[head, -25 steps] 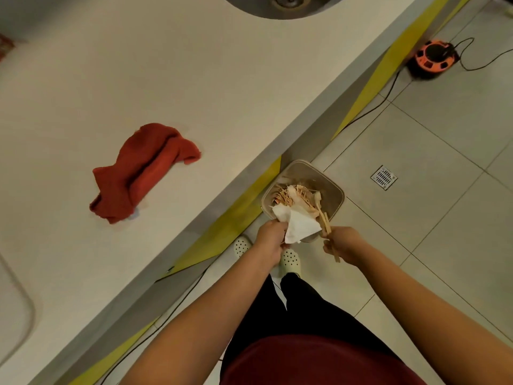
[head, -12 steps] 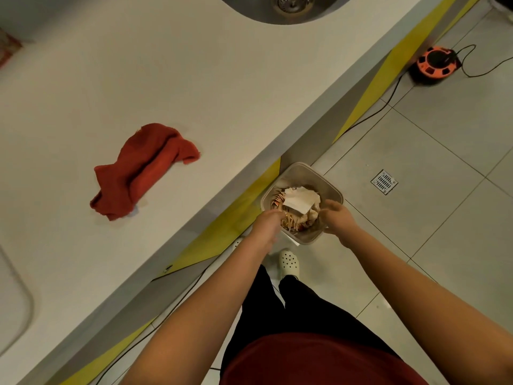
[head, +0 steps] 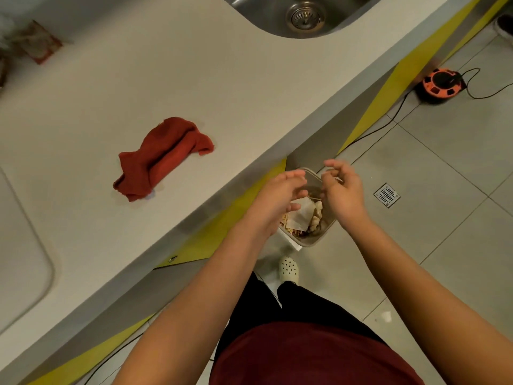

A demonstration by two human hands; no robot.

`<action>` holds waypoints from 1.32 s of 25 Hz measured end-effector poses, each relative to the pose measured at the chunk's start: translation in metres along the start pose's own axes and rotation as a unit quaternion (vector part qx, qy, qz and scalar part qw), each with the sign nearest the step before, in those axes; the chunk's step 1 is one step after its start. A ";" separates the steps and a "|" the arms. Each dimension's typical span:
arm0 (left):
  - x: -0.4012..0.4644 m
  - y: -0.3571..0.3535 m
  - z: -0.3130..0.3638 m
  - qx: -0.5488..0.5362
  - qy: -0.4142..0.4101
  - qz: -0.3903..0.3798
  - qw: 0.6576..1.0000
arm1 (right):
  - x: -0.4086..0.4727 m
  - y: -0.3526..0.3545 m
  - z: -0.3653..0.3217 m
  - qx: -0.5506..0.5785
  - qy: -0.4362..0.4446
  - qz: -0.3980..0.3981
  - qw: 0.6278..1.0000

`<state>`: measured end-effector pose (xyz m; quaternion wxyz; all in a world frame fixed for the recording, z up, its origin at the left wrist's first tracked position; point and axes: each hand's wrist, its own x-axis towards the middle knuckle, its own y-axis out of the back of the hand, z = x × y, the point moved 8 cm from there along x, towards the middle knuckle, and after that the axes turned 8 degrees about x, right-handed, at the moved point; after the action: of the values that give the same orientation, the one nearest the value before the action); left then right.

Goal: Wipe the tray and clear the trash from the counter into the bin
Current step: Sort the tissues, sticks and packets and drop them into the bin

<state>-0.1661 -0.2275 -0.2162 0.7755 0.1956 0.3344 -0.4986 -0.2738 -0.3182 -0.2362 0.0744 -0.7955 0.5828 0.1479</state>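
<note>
A small beige bin [head: 313, 240] stands on the floor against the counter's yellow front. Inside lie white paper [head: 301, 218] and several wooden sticks. My left hand [head: 277, 198] hovers over the bin's left side with loosely curled fingers and nothing in it. Beside it, my right hand [head: 342, 190] hangs over the bin's right side, fingers bent, holding nothing that I can see. A crumpled red cloth [head: 163, 155] lies on the white counter [head: 194, 87]. The pale tray [head: 22, 245] shows at the far left edge.
A steel sink [head: 305, 15] is sunk into the counter at the top. A reddish packet [head: 41, 45] lies at the counter's far left. On the tiled floor sit an orange cable reel [head: 441, 84], a floor drain [head: 386, 195], and my white shoe [head: 288, 269].
My left hand let go of the white paper and my right hand let go of the wooden sticks; both now lie in the bin. Both hands have risen above it, empty.
</note>
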 end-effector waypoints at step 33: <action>-0.148 0.418 0.091 -0.172 -0.163 0.283 0.929 | -0.058 -0.396 -0.173 -0.174 0.206 -0.271 0.924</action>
<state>0.1997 -0.0121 -0.0590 0.9500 0.0619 0.2149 -0.2181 0.1121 -0.1934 -0.0758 -0.1504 -0.9363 0.3129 0.0539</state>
